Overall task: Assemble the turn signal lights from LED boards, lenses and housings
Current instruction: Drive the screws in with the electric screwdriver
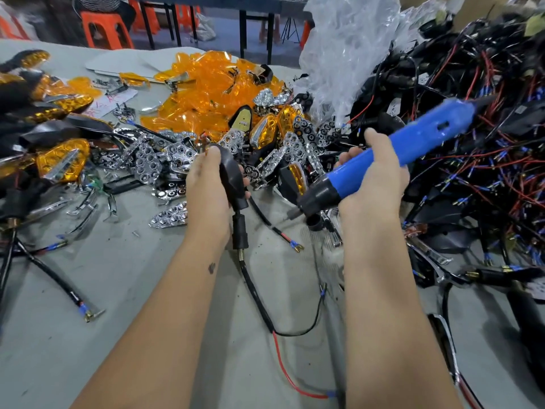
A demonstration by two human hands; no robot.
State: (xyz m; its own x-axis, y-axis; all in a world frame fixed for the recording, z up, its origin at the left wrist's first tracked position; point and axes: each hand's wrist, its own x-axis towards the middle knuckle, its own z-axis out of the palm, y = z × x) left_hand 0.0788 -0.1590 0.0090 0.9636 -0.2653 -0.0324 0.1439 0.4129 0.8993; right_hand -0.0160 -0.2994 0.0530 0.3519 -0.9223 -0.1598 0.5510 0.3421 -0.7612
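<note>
My left hand (206, 184) grips a black turn signal housing (233, 178) at the table's middle; its stem and black-and-red wires (259, 302) hang down toward me. My right hand (374, 175) holds a blue electric screwdriver (392, 160), its black nose (312, 202) pointing down-left, a short way right of the housing. Behind my hands lies a heap of orange lenses (206, 93) and chrome reflector boards (153, 163). Finished amber lights (62, 160) lie at the left.
A tangle of black housings with red and blue-tipped wires (477, 160) fills the right side. Crumpled clear plastic (348, 45) rises at the back. Orange stools (103, 28) and table legs stand beyond the grey table (118, 290). Loose wires lie front left.
</note>
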